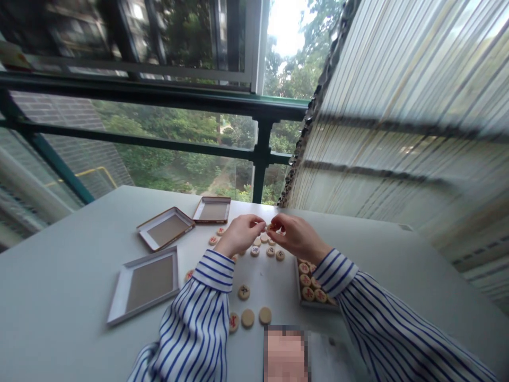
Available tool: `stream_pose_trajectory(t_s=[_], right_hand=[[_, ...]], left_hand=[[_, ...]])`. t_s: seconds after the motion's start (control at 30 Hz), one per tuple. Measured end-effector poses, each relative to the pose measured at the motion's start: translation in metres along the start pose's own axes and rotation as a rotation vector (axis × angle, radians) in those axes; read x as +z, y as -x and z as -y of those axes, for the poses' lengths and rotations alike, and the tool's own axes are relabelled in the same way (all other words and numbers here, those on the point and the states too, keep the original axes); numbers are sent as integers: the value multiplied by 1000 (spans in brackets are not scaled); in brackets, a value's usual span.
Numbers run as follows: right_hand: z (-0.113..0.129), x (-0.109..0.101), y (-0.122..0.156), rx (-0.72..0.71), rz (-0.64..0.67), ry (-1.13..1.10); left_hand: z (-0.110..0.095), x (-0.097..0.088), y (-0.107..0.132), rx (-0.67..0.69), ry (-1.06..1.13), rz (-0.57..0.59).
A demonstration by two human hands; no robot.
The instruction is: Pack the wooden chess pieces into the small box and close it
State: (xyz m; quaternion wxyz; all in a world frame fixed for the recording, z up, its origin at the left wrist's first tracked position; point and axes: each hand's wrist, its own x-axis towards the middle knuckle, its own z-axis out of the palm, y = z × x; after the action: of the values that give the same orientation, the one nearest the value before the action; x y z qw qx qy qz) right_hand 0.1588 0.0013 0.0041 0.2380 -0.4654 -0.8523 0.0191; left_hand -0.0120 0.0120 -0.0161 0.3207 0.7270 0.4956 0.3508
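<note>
Because both hands meet above the loose discs, we judge that the work is being done at the fingertips and close over the table (71, 276), perhaps so that anything dropped falls only a little way. We find the right hand (298, 233) with thumb and forefinger drawn narrow on a small pale disc (271, 227), apparently gripped at its edge, which would leave its faces free. The left hand (244, 232) faces it, fingertips together and just beside that disc; we cannot tell whether they hold anything.

Beneath and nearer the wearer we note a blue-marked disc (255, 251) and a dark-marked disc (280, 255), both lying flat with their characters up, hence readable. Closer in, a single dark-marked piece (244, 292) lies apart. Below it, two plain discs (247, 318) (265, 315) show no marking, probably being face down, beside a red-marked disc (234, 322) partly covered by the left sleeve (199, 318).

Under the right forearm we record a shallow box (318, 306) of red-marked pieces (308, 293), packed close, presumably kept within easy reach of that hand. Three open trays, one large (153, 284) and two smaller (169, 232) (212, 209), stand to the left, seemingly out of the working area.
</note>
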Motion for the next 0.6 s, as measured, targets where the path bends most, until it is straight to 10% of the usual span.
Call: stream_pose_trajectory(t_s=[0.6], right_hand=[[-8,-11,53,3,-132,-114]], left_hand=[[-29,25,6,3,322,297]])
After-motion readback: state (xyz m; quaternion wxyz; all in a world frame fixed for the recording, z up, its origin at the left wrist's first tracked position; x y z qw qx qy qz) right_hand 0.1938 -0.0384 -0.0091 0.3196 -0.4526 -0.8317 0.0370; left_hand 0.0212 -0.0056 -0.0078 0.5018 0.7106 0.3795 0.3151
